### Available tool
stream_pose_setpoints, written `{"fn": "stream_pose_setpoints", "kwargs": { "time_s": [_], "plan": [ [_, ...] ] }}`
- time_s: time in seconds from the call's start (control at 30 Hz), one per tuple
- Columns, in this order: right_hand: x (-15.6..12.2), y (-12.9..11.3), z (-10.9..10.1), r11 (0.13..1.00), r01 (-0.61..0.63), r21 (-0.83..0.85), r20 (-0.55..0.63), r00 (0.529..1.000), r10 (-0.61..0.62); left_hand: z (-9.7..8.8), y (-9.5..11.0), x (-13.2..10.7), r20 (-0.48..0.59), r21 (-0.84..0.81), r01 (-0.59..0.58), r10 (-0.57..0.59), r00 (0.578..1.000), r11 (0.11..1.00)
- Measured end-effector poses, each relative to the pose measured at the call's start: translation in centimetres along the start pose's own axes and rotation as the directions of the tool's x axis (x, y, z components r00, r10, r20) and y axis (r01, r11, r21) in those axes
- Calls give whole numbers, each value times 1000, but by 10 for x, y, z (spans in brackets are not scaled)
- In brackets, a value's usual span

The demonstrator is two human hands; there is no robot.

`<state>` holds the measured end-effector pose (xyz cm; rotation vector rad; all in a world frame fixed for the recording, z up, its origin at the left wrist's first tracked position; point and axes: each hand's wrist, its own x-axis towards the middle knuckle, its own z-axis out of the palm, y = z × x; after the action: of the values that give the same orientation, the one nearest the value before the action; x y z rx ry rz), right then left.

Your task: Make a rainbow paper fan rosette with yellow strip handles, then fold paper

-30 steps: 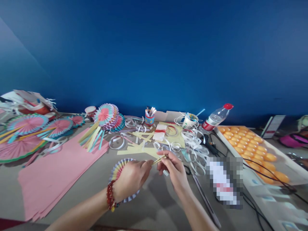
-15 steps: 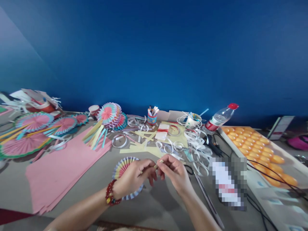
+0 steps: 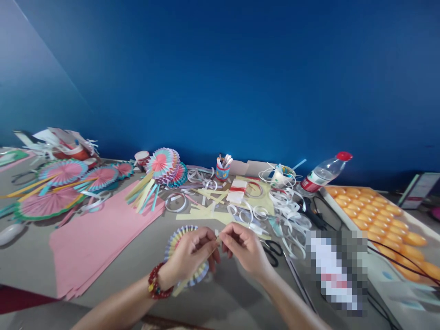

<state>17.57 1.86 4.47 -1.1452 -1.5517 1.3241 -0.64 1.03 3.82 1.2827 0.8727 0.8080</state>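
My left hand (image 3: 193, 251), with a red bead bracelet (image 3: 156, 282) at its wrist, is closed with thumb and fingers pinching a narrow pale yellow paper strip (image 3: 217, 241). My right hand (image 3: 246, 250) pinches the same strip close by, fingertips almost meeting the left ones. A pale yellow end shows below the left wrist; whether it belongs to this strip is hidden by the hand. Under and behind my left hand lies a round pleated paper fan (image 3: 171, 243) in lilac, yellow and pink, partly covered. Black-handled scissors (image 3: 273, 250) lie right of my right hand.
Pink paper sheets (image 3: 103, 238) and finished pleated fans (image 3: 62, 176) spread leftward. Yellow strips (image 3: 202, 213) and curled white strips (image 3: 292, 220) lie behind my hands. A pen cup (image 3: 222, 172), a red-capped bottle (image 3: 325, 174), cables and a tray of orange domes (image 3: 374, 215) stand farther off.
The view has swung slightly left, so the table's things sit farther right. My hands stay pinched together; a pale yellow strip end now shows below my left wrist.
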Motion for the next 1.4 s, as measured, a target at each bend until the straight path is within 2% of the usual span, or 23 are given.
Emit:
{"fn": "stream_pose_setpoints", "kwargs": {
  "time_s": [0.07, 0.13, 0.23, 0.3, 0.33, 0.4, 0.53, 0.67, 0.8, 1.03, 1.4],
  "plan": [
    [9, -1, 1, 999, 29, -25, 80, 996, -27, -15, 0, -4, -58, 50, -13, 16, 998, 999],
    [21, 1, 2, 992, 71, -102, 141, 988, -56, -42, 1, -5, -148, 198, -49, 79, 986, 979],
    [41, 10, 7, 934, 163, -318, 178, 978, -110, -95, -2, -2, -244, 535, -25, 183, 952, 845],
    [54, 18, 11, 889, 204, -409, 178, 974, -141, -127, -9, 2, -264, 714, 23, 238, 935, 700],
    [61, 22, 14, 879, 210, -428, 173, 974, -149, -140, -13, 5, -252, 765, 31, 254, 934, 643],
    [76, 29, 19, 865, 212, -455, 153, 975, -159, -154, -24, 9, -220, 791, 32, 235, 947, 611],
    [110, 41, 31, 826, 216, -520, 124, 976, -177, -156, -39, 16, -230, 795, 47, 229, 946, 605],
    [141, 53, 51, 765, 217, -607, 111, 976, -189, -154, -43, 22, -267, 801, 70, 251, 930, 594],
    [161, 61, 71, 683, 232, -692, 121, 971, -207, -158, -47, 25, -299, 789, 90, 252, 921, 607],
    [170, 65, 82, 595, 215, -775, 125, 974, -189, -162, -57, 25, -323, 737, 87, 236, 916, 670],
    [170, 69, 78, 566, 215, -796, 146, 975, -166, -161, -59, 24, -394, 643, 86, 232, 889, 761]
  ]
}}
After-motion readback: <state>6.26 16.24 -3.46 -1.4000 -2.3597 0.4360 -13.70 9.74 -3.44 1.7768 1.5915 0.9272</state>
